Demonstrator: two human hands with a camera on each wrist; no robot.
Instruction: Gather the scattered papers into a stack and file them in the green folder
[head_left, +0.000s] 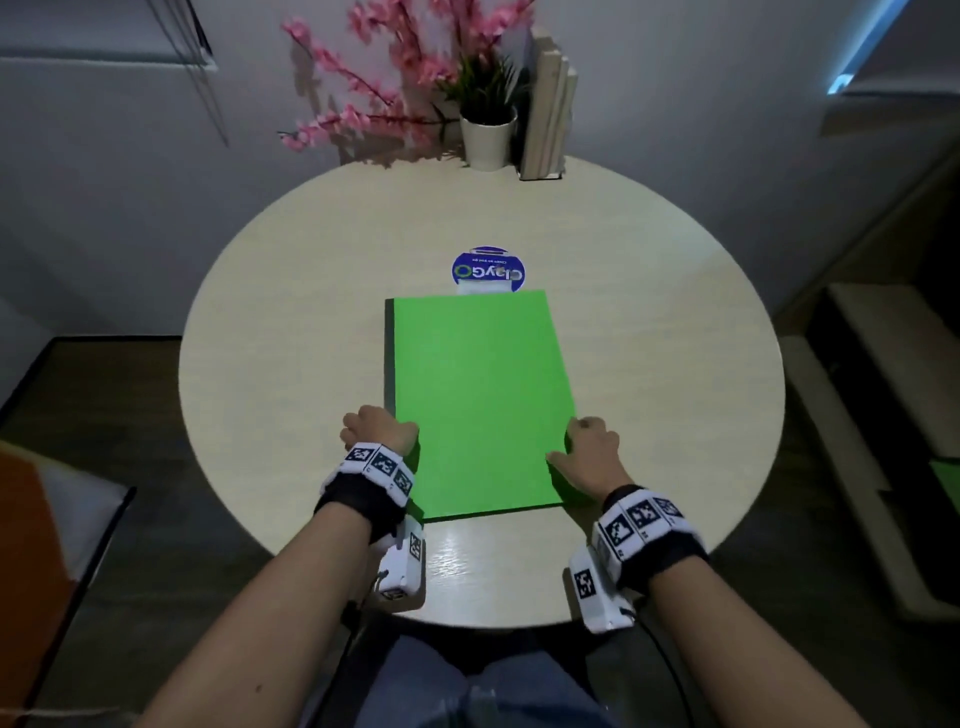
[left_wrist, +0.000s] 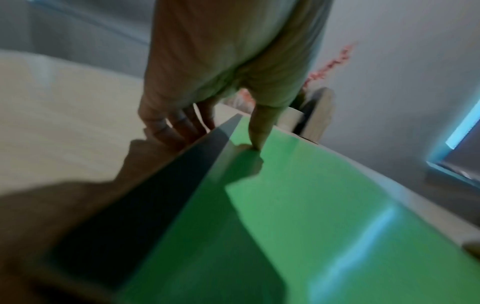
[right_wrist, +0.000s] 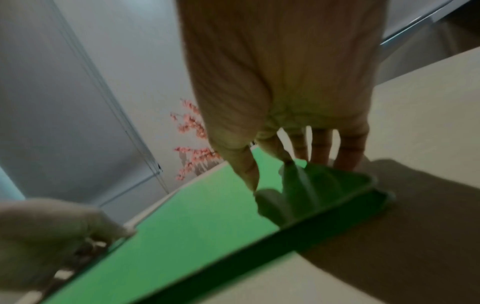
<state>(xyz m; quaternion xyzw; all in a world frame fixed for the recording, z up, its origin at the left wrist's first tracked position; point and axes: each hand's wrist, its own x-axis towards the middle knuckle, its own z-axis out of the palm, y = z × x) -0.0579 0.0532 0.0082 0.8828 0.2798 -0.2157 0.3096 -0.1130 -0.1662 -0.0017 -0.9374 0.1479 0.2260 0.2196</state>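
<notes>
The green folder lies shut in the middle of the round table, long side running away from me. My left hand grips its dark left spine near the front corner. In the left wrist view the thumb presses on the cover and the fingers curl down beside the spine. My right hand holds the opposite edge. In the right wrist view its thumb rests on the green cover and its fingers reach past the edge. No loose papers are in view.
A round blue-labelled packet pokes out from under the folder's far edge. At the back of the table stand a potted plant, pink blossom branches and upright pale books. An orange seat is at my left.
</notes>
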